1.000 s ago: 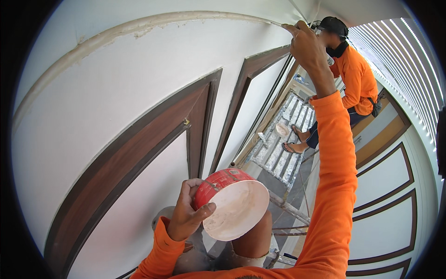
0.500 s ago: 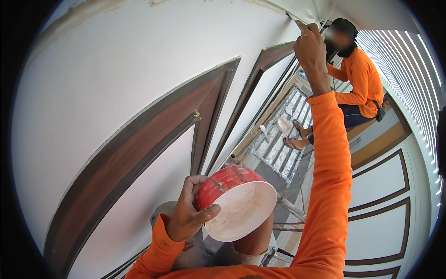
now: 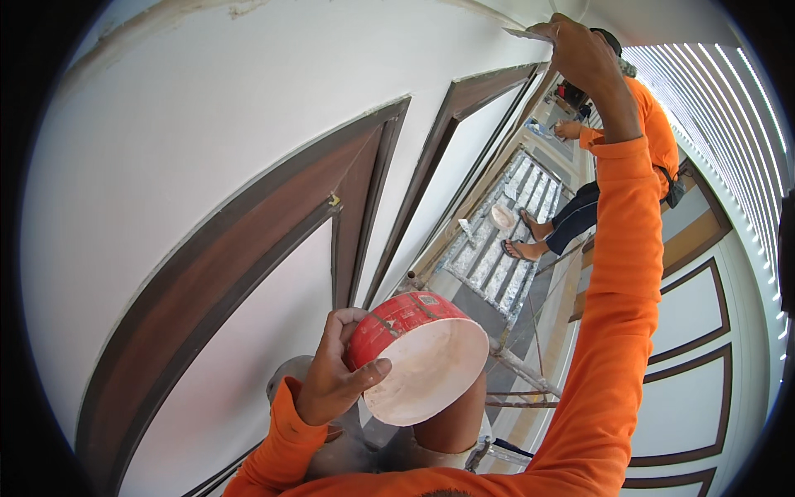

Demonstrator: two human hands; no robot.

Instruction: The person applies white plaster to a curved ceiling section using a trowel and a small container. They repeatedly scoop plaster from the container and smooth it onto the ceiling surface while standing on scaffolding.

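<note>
My left hand [image 3: 334, 374] is closed on the rim of a red tub [image 3: 404, 321], thumb inside the lip and fingers round the outer wall. The tub is tilted toward me, and whitish residue coats its pale inside. High up at the wall's top edge, my right hand [image 3: 586, 56] grips a putty knife [image 3: 527, 34]. Its thin blade sticks out to the left, close to the white wall [image 3: 248, 91]. Whether the blade touches the wall I cannot tell. The knife's handle is hidden in my fingers.
A co-worker in an orange top [image 3: 656, 116] stands ahead on a slatted metal platform [image 3: 489, 258], partly hidden by my right arm. A pale bowl [image 3: 502, 217] rests near their feet. Brown-framed panels [image 3: 273, 199] line the left wall. Scaffold tubes [image 3: 522, 371] cross below my right arm.
My right hand has moved right and slightly up, and the knife blade now shows more plainly. The co-worker has turned and lowered an arm. My left hand and the tub have barely shifted.
</note>
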